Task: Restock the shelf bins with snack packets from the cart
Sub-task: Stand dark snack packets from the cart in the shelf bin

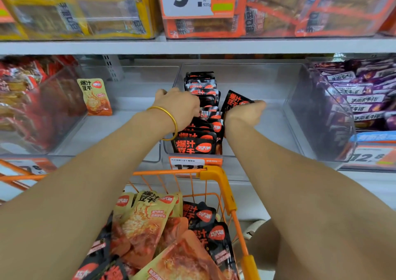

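Pinching one black packet (234, 100) in our right hand (244, 113), we should slot it upright beside the row (194, 145) in the bin (289, 116); our left hand (177, 108) rests on that row, grip hidden.

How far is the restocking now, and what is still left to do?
Done: a row of black packets stands in the middle bin. In hand: the right hand holds another black packet beside that row, and the left hand touches the row. Left: the cart holds many yellow and black packets, and the left bin holds only one yellow packet.
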`<move>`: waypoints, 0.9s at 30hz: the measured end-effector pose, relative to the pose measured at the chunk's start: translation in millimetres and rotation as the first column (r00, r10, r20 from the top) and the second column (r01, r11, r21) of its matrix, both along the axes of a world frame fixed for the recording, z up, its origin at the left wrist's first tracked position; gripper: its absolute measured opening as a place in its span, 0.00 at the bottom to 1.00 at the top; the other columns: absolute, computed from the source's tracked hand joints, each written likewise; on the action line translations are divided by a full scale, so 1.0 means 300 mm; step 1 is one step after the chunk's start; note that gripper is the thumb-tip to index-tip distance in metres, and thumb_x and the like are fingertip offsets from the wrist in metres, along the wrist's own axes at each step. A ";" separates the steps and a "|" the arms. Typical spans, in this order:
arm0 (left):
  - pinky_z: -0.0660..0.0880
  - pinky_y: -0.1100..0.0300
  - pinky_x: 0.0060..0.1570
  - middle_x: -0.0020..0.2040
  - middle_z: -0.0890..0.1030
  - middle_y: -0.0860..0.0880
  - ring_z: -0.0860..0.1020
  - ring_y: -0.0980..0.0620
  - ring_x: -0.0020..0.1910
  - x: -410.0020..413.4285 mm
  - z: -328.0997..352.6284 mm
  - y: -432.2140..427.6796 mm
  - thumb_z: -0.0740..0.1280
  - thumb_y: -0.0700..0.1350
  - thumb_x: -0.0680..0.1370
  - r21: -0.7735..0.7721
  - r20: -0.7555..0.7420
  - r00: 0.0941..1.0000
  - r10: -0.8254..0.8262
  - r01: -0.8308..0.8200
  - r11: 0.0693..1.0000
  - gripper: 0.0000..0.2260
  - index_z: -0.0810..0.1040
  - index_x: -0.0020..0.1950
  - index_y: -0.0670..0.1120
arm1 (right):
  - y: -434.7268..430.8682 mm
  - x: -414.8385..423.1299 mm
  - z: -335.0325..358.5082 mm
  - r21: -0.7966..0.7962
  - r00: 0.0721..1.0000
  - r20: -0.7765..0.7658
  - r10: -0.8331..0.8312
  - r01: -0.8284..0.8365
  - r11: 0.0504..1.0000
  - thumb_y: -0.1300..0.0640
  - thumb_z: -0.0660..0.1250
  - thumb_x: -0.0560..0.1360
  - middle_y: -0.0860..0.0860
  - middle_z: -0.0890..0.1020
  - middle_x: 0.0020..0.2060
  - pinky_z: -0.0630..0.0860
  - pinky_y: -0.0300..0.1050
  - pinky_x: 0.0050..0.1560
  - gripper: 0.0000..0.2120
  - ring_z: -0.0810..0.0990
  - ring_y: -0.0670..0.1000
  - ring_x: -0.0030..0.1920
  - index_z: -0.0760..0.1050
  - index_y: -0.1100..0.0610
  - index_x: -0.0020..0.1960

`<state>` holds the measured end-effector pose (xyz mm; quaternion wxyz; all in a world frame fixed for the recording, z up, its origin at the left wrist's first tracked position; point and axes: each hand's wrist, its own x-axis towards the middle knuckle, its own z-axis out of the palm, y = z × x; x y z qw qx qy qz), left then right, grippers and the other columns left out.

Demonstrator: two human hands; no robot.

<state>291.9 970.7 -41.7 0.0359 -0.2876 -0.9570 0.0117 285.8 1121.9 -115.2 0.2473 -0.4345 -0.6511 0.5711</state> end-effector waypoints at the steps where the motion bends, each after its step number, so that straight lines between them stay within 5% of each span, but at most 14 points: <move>1: 0.58 0.51 0.57 0.51 0.78 0.52 0.67 0.47 0.58 -0.003 0.000 -0.003 0.58 0.42 0.80 -0.001 0.000 1.000 -0.013 0.013 1.000 0.09 0.77 0.51 0.53 | -0.014 -0.008 0.007 -0.024 0.998 -0.024 -0.063 0.062 0.998 0.64 0.56 0.77 0.56 0.72 0.61 0.64 0.44 0.47 0.16 0.73 0.56 0.59 0.64 0.59 0.65; 6: 0.59 0.50 0.62 0.50 0.77 0.55 0.69 0.48 0.60 -0.029 0.032 0.005 0.61 0.45 0.80 -0.048 0.092 0.995 -0.036 0.040 0.998 0.09 0.78 0.54 0.56 | -0.024 -0.016 0.006 -0.097 0.993 -0.093 -0.077 0.068 0.993 0.66 0.54 0.77 0.58 0.75 0.58 0.69 0.46 0.48 0.14 0.74 0.56 0.53 0.65 0.60 0.62; 9: 0.57 0.49 0.63 0.48 0.77 0.57 0.71 0.50 0.58 -0.046 0.055 0.022 0.64 0.45 0.79 -0.095 0.131 0.991 -0.033 0.045 0.994 0.07 0.78 0.52 0.56 | -0.010 -0.018 0.003 -0.122 0.991 -0.132 0.026 -0.043 0.992 0.63 0.58 0.76 0.57 0.75 0.58 0.74 0.52 0.57 0.17 0.74 0.55 0.53 0.66 0.58 0.65; 12: 0.55 0.48 0.65 0.43 0.75 0.58 0.71 0.53 0.54 -0.050 0.066 0.037 0.65 0.44 0.78 -0.141 0.150 0.987 -0.062 0.084 0.986 0.06 0.78 0.48 0.56 | -0.018 -0.025 0.012 -0.091 0.989 -0.141 -0.044 0.031 0.995 0.63 0.55 0.77 0.54 0.73 0.49 0.75 0.51 0.53 0.08 0.76 0.58 0.54 0.65 0.55 0.54; 17: 0.57 0.51 0.61 0.46 0.78 0.52 0.69 0.48 0.57 -0.043 0.051 0.045 0.65 0.39 0.77 -0.300 0.007 0.988 -0.155 0.150 0.942 0.07 0.79 0.47 0.51 | -0.017 -0.010 0.000 -0.010 0.990 -0.131 -0.061 0.060 0.998 0.64 0.52 0.79 0.53 0.72 0.47 0.69 0.47 0.47 0.06 0.72 0.55 0.49 0.65 0.57 0.53; 22: 0.55 0.57 0.54 0.43 0.70 0.50 0.64 0.44 0.57 -0.037 0.061 0.012 0.65 0.35 0.73 -0.366 -0.097 0.990 -0.105 0.063 0.928 0.15 0.67 0.30 0.47 | -0.038 0.003 0.003 0.023 0.990 -0.137 -0.028 0.032 0.999 0.63 0.51 0.79 0.52 0.71 0.46 0.66 0.46 0.45 0.07 0.71 0.54 0.47 0.65 0.57 0.55; 27: 0.60 0.50 0.59 0.41 0.73 0.50 0.69 0.46 0.55 -0.011 0.068 0.031 0.64 0.35 0.74 -0.501 -0.173 0.973 -0.154 0.048 0.864 0.10 0.77 0.45 0.49 | -0.083 0.003 0.009 0.063 0.991 -0.132 0.006 0.003 0.998 0.63 0.51 0.79 0.54 0.74 0.48 0.67 0.48 0.44 0.07 0.71 0.54 0.47 0.65 0.56 0.53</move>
